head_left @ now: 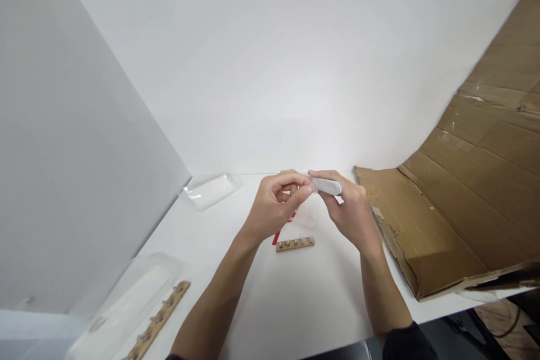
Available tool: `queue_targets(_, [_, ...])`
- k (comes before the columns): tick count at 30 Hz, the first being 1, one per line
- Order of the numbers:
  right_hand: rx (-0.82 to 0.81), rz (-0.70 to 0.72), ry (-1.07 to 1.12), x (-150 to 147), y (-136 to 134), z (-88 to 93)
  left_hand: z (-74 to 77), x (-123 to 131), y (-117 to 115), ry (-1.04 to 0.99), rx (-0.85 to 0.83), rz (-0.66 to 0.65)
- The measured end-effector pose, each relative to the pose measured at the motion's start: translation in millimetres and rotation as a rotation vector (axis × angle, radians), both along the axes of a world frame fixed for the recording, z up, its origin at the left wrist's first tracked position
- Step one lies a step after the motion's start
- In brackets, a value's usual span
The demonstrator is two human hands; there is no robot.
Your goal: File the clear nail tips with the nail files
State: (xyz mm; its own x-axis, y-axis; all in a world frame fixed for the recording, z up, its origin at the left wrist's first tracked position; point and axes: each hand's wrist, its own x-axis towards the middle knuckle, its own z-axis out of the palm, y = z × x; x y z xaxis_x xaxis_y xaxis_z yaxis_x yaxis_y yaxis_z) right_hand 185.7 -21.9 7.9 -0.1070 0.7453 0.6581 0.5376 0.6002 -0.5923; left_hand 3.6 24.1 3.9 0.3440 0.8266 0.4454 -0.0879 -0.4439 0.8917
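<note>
Above the table, my right hand [350,211] grips a pale grey, flat object with a rounded end [329,186]; its exact kind is not clear. Beside it, my left hand [276,202] is closed, thumb and forefinger pinching thin clear plastic [314,184] at the object's near end. The two hands almost meet there, and the left fingers hide part of what is held. On the table beneath lie a short wooden strip with several metal pegs [295,244] and a red strip [276,237], partly hidden by my left hand.
A clear plastic package [213,191] lies at the back left of the white table. Nearer, a larger clear package [139,281] sits beside a longer wooden strip with metal fittings [158,318]. Bent cardboard [464,208] covers the right side. White walls [270,67] stand behind and left.
</note>
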Motion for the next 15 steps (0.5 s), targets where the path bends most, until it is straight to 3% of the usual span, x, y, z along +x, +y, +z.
queue_targets(15, [-0.013,-0.027,-0.008,-1.4,-1.5,-0.1,-0.8,2.1,-1.0,-0.009,0.039,0.033])
